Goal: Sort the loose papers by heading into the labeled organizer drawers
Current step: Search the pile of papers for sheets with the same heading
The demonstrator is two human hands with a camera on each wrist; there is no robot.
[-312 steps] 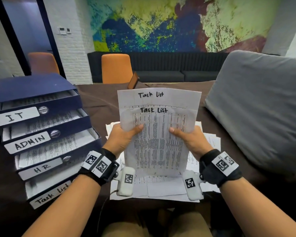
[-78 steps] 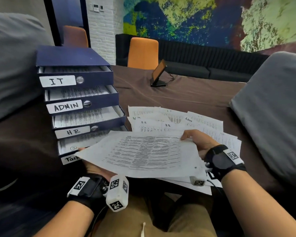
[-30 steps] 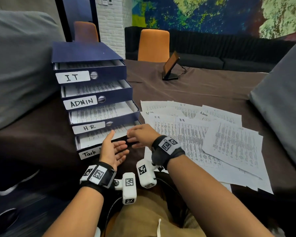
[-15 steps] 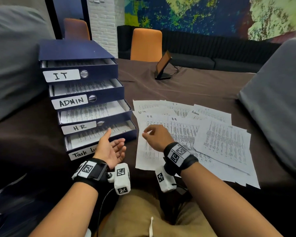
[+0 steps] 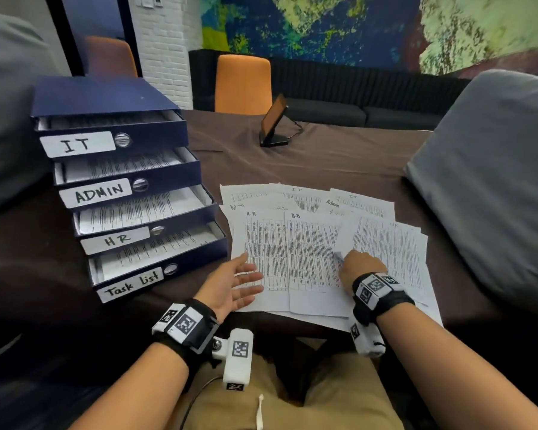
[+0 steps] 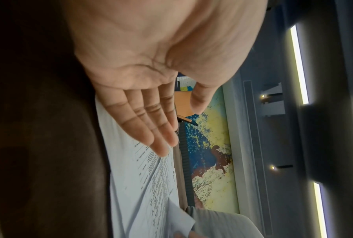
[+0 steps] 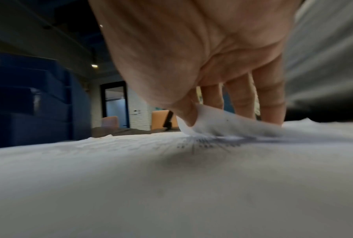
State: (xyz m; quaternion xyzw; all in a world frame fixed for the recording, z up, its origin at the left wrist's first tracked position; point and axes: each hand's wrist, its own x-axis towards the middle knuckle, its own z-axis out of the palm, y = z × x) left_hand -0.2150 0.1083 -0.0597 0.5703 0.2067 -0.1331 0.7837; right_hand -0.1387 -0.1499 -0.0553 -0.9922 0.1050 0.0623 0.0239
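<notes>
A blue organizer [image 5: 106, 97] stands at the left with four part-open drawers labelled IT [image 5: 76, 144], ADMIN [image 5: 98, 192], HR [image 5: 117, 238] and Task list [image 5: 131, 283], each holding sheets. Loose papers [image 5: 292, 243] lie spread on the brown table, with HR headings on the two front sheets. My right hand [image 5: 347, 262] pinches the lifted near corner of a tilted sheet [image 5: 385, 246] at the right of the pile; the right wrist view shows my thumb [image 7: 187, 117] under that corner [image 7: 216, 124]. My left hand [image 5: 246, 280] lies open, palm up, at the pile's left edge, holding nothing [image 6: 161, 128].
Grey cushions [image 5: 491, 169] flank the table on the right and on the left [image 5: 10, 103]. A small tilted screen on a stand [image 5: 272, 125] sits at the back of the table, and orange chairs [image 5: 243, 83] stand behind it.
My right hand has moved right from the HR sheets to the tilted sheet and pinched up its corner. The left hand has shifted right from the Task list drawer to the pile's edge.
</notes>
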